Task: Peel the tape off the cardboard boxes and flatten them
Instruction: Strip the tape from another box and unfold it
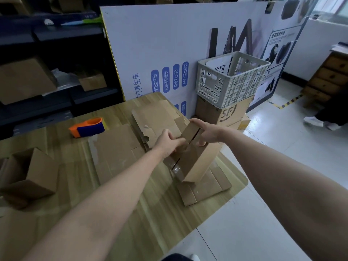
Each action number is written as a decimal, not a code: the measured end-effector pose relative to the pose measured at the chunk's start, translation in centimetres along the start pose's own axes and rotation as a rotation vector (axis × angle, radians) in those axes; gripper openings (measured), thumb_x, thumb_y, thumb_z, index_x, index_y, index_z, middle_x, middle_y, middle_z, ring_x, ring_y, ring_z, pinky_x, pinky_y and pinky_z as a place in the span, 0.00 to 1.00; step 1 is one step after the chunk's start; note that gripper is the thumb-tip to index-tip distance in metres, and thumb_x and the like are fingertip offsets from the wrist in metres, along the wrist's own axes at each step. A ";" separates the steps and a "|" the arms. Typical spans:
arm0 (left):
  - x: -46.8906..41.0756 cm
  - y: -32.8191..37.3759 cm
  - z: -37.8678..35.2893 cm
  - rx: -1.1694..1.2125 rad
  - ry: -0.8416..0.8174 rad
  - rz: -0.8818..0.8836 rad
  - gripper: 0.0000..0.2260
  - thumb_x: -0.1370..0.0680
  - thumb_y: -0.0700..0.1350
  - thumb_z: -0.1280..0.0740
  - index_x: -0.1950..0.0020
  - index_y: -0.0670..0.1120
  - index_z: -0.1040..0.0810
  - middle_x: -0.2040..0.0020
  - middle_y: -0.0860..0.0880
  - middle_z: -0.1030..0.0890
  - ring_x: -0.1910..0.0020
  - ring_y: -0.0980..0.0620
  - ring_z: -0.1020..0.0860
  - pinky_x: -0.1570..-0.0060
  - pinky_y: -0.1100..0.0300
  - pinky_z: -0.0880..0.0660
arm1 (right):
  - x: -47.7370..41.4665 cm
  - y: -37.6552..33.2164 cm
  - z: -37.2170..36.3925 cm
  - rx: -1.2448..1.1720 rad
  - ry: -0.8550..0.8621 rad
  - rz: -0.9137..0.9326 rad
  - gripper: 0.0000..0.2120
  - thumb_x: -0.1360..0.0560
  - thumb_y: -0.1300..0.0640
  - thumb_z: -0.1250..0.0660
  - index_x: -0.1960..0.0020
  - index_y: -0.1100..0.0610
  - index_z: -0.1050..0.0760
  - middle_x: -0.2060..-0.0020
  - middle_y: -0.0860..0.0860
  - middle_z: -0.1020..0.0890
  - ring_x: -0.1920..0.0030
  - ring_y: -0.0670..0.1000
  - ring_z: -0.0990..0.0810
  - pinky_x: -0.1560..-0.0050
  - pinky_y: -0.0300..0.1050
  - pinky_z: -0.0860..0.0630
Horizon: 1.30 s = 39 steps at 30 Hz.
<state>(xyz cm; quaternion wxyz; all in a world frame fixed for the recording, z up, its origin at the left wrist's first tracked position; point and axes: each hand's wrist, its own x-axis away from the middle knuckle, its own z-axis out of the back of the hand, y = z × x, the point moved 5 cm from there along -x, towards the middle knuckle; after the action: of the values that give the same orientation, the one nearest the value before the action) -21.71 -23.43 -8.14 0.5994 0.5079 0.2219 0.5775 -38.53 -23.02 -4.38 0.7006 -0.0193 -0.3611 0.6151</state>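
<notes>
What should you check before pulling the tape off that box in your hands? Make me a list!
1. Box held: left hand and right hand both grip the cardboard box. Ok.
2. Tape found: clear tape shows at its lower end. Ok.
3. Tape end pinched: cannot tell.
4. Box flattened: not ok, not flat yet.
5. Landing spot: flattened cardboard lies below on the table. Ok.
</notes>
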 end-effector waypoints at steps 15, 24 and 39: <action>0.6 3.3 -4.4 -0.444 0.035 -0.256 0.06 0.23 0.43 0.34 0.56 0.46 0.30 0.56 0.46 0.23 0.55 0.45 0.23 0.52 0.48 0.23 | 1.0 1.5 -1.3 0.827 0.046 0.088 0.62 0.37 0.39 0.24 0.23 0.48 0.67 0.24 0.44 0.65 0.25 0.59 0.69 0.27 0.65 0.61; 0.7 2.2 -2.8 -0.187 -0.002 -0.235 0.10 0.27 0.34 0.34 0.65 0.46 0.28 0.69 0.48 0.24 0.70 0.49 0.25 0.66 0.55 0.26 | 0.2 -1.7 -2.4 1.266 0.117 0.237 0.61 0.40 0.33 0.26 0.22 0.46 0.62 0.23 0.47 0.62 0.27 0.60 0.73 0.30 0.67 0.70; 3.2 -3.4 8.2 0.786 0.522 0.049 0.09 0.27 0.29 0.37 0.63 0.41 0.27 0.72 0.45 0.23 0.79 0.56 0.25 0.76 0.67 0.28 | 0.2 -5.4 -2.9 0.659 0.124 0.280 0.52 0.42 0.34 0.25 0.27 0.54 0.42 0.35 0.56 0.37 0.32 0.60 0.40 0.27 0.61 0.45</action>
<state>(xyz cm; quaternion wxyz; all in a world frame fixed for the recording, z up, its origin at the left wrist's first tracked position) -12.40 -22.78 -6.88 0.2720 0.5392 0.5550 0.5721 -32.44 -22.91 -3.91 0.5987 0.1212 -0.0941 0.7861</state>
